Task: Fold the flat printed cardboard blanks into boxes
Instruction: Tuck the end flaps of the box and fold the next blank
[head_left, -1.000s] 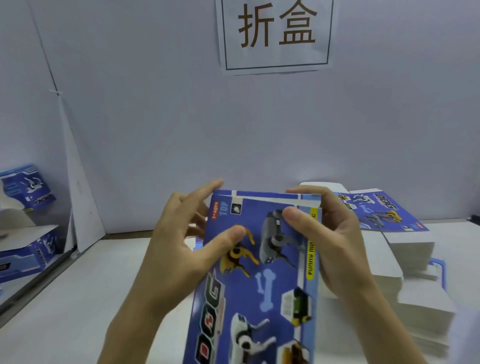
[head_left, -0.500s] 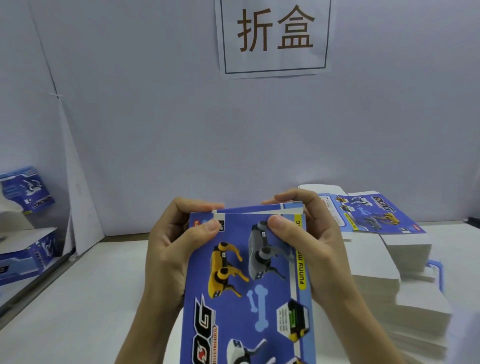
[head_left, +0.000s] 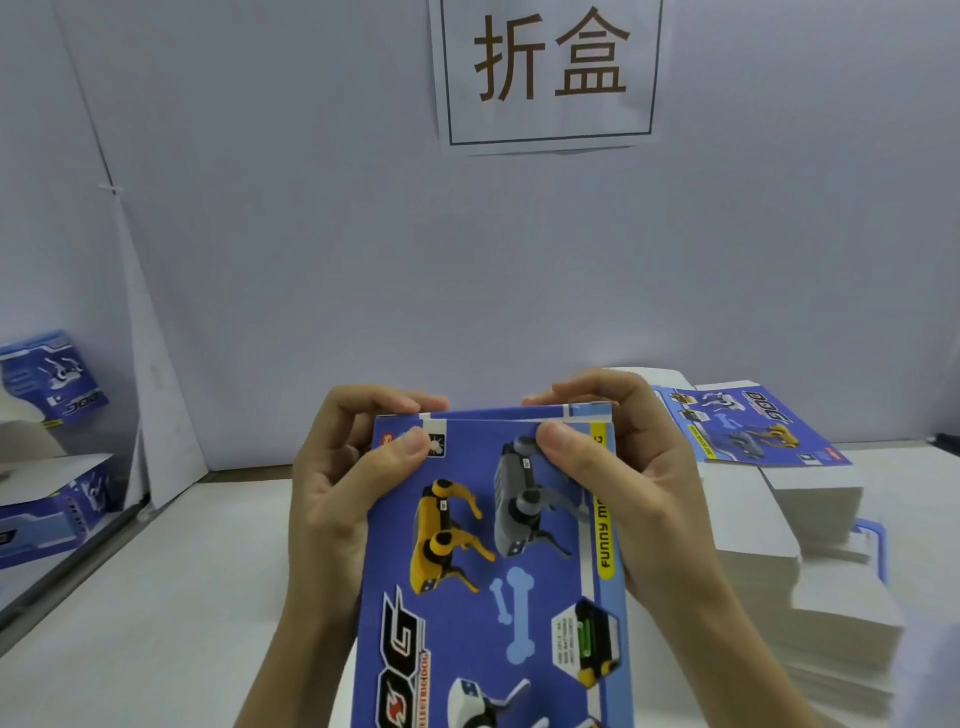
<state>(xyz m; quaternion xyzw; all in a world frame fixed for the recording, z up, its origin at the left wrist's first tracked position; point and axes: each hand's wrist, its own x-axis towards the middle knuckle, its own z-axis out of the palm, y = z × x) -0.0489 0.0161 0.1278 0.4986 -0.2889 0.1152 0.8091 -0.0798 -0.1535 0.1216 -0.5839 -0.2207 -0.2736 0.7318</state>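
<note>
Nearest the camera, the blue dog-print box blank (head_left: 498, 582) is held up off the white worktop (head_left: 171, 597), its printed face toward the viewer and its far end raised. The left hand (head_left: 337, 483) pinches the top left corner, thumb on the print and fingers curled over the far edge; the right hand (head_left: 634, 483) does the same at the top right, thumb pressed beside the grey dog. Both grips are closed on the card, and the top edge looks partly turned over — a flap being bent, most likely.

The risk from here is a crooked crease: if one thumb presses harder than the other, the fold may wander off its score line and the flap will not tuck square. Pinching too hard could also dent the print, and thin card may slip from the fingers.

Just beyond on the right sits the stack of flat blanks (head_left: 810, 545), one printed face up on top. Far left, folded boxes (head_left: 47, 384) are piled at the worktop's edge. Behind everything stands a pale partition wall (head_left: 363, 260) with a paper sign (head_left: 550, 73) bearing two large characters.
</note>
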